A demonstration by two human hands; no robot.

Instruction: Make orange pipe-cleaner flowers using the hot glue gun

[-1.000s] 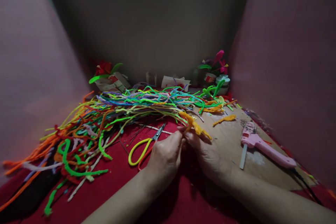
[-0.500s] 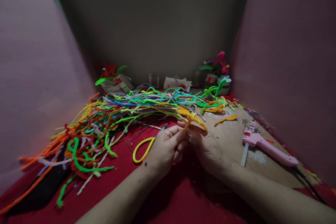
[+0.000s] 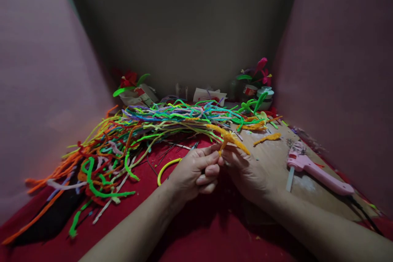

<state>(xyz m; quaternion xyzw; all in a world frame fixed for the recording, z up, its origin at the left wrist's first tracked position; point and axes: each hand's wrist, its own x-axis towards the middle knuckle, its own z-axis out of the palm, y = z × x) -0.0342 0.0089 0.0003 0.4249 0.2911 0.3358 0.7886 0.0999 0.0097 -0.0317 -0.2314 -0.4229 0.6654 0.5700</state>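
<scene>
In the head view, both hands meet just above a red cloth (image 3: 138,221), and between their fingertips stands an orange pipe-cleaner piece (image 3: 233,141). The left hand (image 3: 196,170) has its fingers curled in and pinches the piece's lower end with thumb and forefinger. The right hand (image 3: 248,172) pinches the same spot from the other side, and the fuzzy orange strands splay up and away past its knuckles. The work in hand looks like twisting or binding the strands together at their base. Further turning would seem to call for one hand holding that pinch firm while the other turns, so that the strands do not spring apart. Just beyond the left hand's knuckles the yellow scissors (image 3: 167,166) lie partly hidden. Farther out from that hand spreads a pile of coloured pipe cleaners (image 3: 147,127). Beyond the right hand is a wooden board (image 3: 276,155), and well to that hand's outer side on it lies a pink glue gun (image 3: 316,170).
</scene>
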